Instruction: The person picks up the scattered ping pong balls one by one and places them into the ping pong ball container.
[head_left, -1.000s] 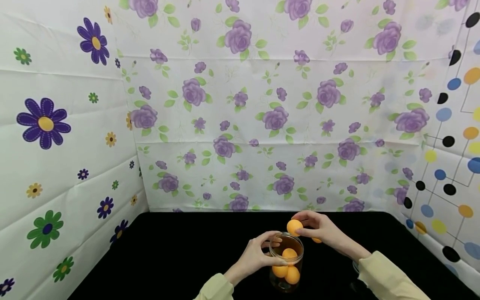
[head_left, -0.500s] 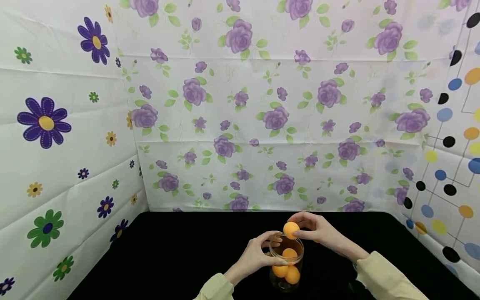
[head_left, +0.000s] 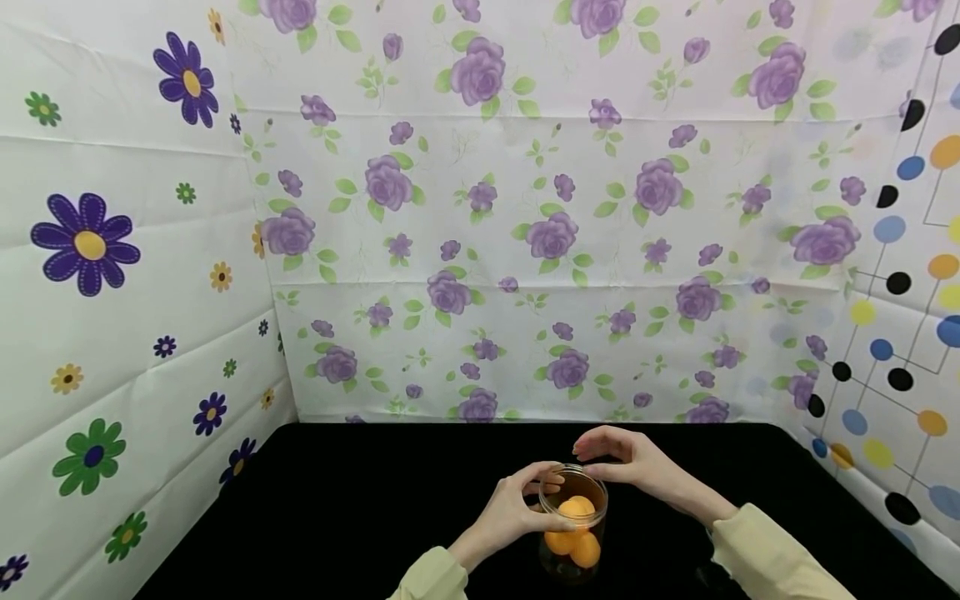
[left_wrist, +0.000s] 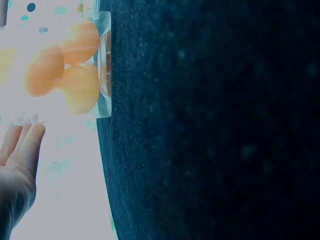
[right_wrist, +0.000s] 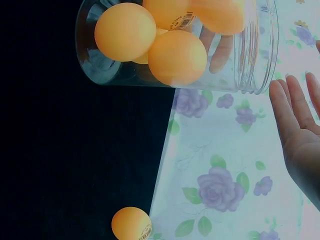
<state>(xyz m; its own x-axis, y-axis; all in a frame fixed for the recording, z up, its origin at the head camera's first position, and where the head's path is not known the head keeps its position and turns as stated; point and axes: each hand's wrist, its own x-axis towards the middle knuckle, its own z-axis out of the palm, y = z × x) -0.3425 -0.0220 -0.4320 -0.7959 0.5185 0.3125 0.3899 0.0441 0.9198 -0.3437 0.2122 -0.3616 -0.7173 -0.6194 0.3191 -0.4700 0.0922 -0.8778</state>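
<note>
A clear jar with a threaded rim stands upright on the black table. My left hand grips it near the rim, thumb in front and fingers around the far side. Several orange table tennis balls lie in the jar, and the right wrist view shows print on one of these balls. Just above the rim's right side is my right hand, its fingers parted and holding nothing. In the left wrist view, fingertips show beside the jar wall.
Another orange ball lies on the table outside the jar in the right wrist view; the right hand hides it from the head view. Patterned cloth walls surround the black tabletop at the back and sides.
My right hand has moved slightly left over the jar and let go of the ball it pinched. That ball is now inside the jar with the others. My left hand has stayed put.
</note>
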